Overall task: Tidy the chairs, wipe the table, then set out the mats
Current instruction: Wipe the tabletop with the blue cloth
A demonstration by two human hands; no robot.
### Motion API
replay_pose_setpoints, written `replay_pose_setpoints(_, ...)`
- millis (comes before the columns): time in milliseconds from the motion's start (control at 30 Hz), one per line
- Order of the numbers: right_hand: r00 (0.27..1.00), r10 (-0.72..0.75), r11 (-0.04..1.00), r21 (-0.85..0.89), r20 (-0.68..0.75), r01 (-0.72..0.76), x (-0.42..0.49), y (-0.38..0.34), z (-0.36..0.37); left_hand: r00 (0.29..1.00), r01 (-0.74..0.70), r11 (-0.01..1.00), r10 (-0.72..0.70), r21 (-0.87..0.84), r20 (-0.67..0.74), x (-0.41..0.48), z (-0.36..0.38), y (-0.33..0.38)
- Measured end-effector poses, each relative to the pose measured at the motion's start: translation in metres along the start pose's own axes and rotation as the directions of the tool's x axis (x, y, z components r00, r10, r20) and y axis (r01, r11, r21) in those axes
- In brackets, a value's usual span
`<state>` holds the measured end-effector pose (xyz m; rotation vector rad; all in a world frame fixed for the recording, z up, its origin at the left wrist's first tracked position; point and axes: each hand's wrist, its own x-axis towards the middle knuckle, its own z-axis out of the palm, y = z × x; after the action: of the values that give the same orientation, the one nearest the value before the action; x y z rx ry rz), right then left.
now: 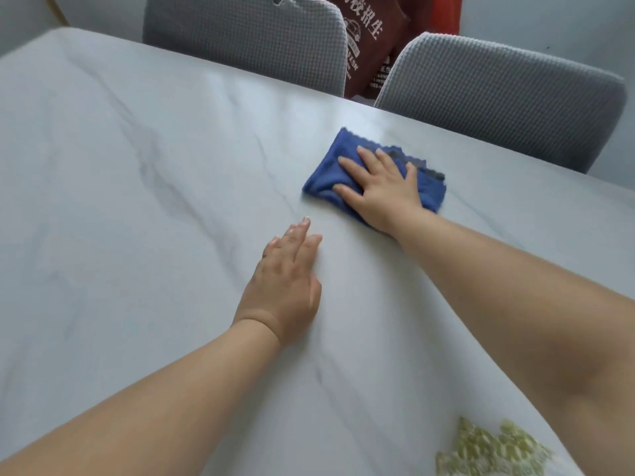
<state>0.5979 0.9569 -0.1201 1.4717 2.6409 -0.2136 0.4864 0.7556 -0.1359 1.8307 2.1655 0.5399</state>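
Pressing flat with straight, spread fingers (348, 164), the right grip (381, 187) held a blue cloth (323, 180) against the counter (137, 201) near its far edge, likely to wipe. The left grip (285, 286) lay released, palm down nearer, probably bracing the reach. Chairs (247, 39) stood tucked in opposite.

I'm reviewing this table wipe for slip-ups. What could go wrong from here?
1. The right hand presses the blue cloth close to the far edge of the table; a long stroke could push it off toward the grey chair.
2. The left hand rests flat beside the cloth, so that patch may stay unwiped or get smudged.
3. A blurred greenish thing lies near the right forearm; a pull back might drag it.
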Motion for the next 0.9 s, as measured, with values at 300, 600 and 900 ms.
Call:
replay_pose_setpoints(300,0.982,0.186,0.982,0.026,0.012,-0.186,0.126,0.009,-0.023,0.999,-0.041,0.999,0.042,0.027,-0.014,0.0,0.009,-0.007)
replay_pose_setpoints(600,0.997,0.068,0.998,0.009,0.022,-0.068,0.055,-0.031,-0.008,0.999,0.038,0.99,-0.041,-0.139,-0.023,-0.003,-0.01,0.007)
replay_pose_setpoints(900,0.994,-0.1,0.995,0.034,0.034,0.098,-0.088,-0.099,0.021,0.938,0.047,0.783,-0.247,-0.62,-0.242,-0.015,-0.027,-0.006)
